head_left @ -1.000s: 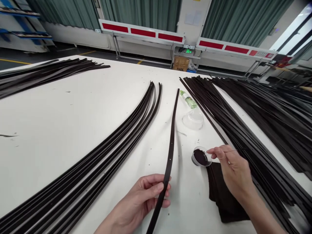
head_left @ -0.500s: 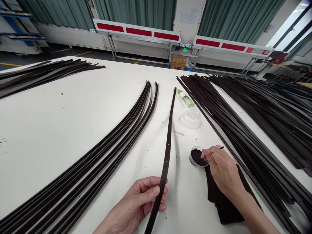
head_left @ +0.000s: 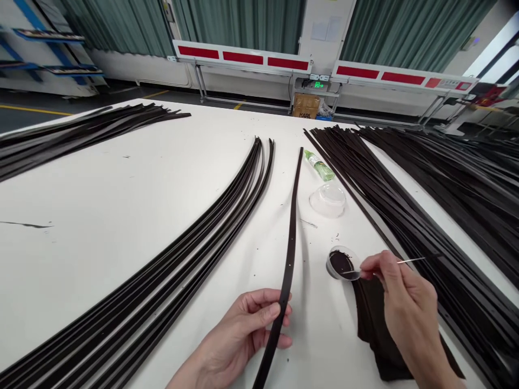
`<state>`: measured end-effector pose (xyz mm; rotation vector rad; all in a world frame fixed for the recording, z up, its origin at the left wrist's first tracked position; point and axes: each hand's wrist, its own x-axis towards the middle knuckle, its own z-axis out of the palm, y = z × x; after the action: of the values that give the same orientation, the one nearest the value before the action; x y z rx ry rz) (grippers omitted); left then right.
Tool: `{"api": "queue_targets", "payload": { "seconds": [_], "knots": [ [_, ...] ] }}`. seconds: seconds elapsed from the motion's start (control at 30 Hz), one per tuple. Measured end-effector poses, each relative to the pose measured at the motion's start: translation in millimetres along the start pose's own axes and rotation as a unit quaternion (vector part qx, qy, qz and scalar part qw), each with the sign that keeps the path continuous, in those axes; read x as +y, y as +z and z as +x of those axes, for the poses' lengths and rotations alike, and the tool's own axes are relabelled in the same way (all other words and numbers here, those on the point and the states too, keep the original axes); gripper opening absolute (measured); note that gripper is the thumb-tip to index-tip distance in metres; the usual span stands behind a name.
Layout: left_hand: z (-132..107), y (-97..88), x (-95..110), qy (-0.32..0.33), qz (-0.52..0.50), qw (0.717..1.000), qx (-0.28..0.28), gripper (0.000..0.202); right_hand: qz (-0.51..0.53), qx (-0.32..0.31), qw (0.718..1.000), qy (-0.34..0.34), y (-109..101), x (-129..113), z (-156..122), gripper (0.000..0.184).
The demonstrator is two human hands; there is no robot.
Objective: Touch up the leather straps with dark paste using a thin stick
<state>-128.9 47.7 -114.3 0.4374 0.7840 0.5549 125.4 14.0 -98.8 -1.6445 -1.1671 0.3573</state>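
A long black strap (head_left: 292, 237) with small holes along it runs up the middle, and my left hand (head_left: 253, 324) pinches it between thumb and fingers. The strap's far end reaches toward a green bottle. In my right hand (head_left: 409, 302) is a thin silver rod (head_left: 410, 261), its lower tip at the rim of a small clear cup. Black material (head_left: 339, 262) fills much of that cup (head_left: 329, 270). Under my right hand lies a folded dark cloth (head_left: 379, 329).
Bundles of dark straps lie at centre left (head_left: 174, 259), far left (head_left: 81, 135) and right (head_left: 377, 183) on the white table (head_left: 101, 227). A green bottle (head_left: 320, 166) and a clear plastic dome (head_left: 327, 201) are beyond the cup. Small scraps dot the tabletop.
My right hand has turned, so more of the rod shows, and its tip is at the cup's rim. The whole view has shifted slightly. My left hand keeps hold of the strap.
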Motion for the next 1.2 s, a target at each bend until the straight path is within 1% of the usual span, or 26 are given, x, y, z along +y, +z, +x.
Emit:
{"api": "queue_targets", "payload": {
  "seconds": [0.07, 0.17, 0.2, 0.27, 0.37, 0.43, 0.5, 0.63, 0.83, 1.2],
  "knots": [
    [1, 2.3, -1, 0.012, -0.005, 1.000, -0.002, 0.017, 0.054, -0.013, 0.998, 0.022, 6, -3, -10, 0.037],
    [3, 3.1, -4, 0.022, -0.019, 1.000, -0.012, 0.020, 0.073, -0.037, 0.997, -0.002, 18, -9, -27, 0.032],
    [3, 2.7, -5, 0.023, -0.024, 0.999, -0.019, 0.021, 0.069, -0.048, 0.996, -0.027, 21, -12, -32, 0.029],
    [4, 1.7, -8, 0.024, -0.033, 0.999, -0.036, 0.022, 0.074, -0.081, 0.988, -0.113, 26, -17, -40, 0.025],
    [5, 1.1, -9, 0.031, -0.037, 0.997, -0.052, 0.020, 0.101, -0.138, 0.955, -0.242, 33, -22, -44, 0.026],
    [5, 1.2, -9, 0.032, -0.039, 0.997, -0.051, 0.019, 0.103, -0.156, 0.941, -0.284, 37, -24, -43, 0.030],
    [5, 1.0, -8, 0.032, -0.042, 0.997, -0.048, 0.020, 0.100, -0.156, 0.934, -0.306, 40, -26, -41, 0.033],
    [6, -0.6, -9, 0.033, -0.048, 0.997, -0.048, 0.021, 0.099, -0.155, 0.927, -0.326, 44, -28, -39, 0.035],
    [5, -1.7, -11, 0.041, -0.047, 0.996, -0.071, 0.017, 0.094, -0.167, 0.923, -0.335, 44, -27, -40, 0.035],
    [5, 2.0, -9, 0.031, -0.041, 0.998, -0.047, 0.021, 0.094, -0.180, 0.921, -0.333, 45, -28, -39, 0.032]
  ]
}}
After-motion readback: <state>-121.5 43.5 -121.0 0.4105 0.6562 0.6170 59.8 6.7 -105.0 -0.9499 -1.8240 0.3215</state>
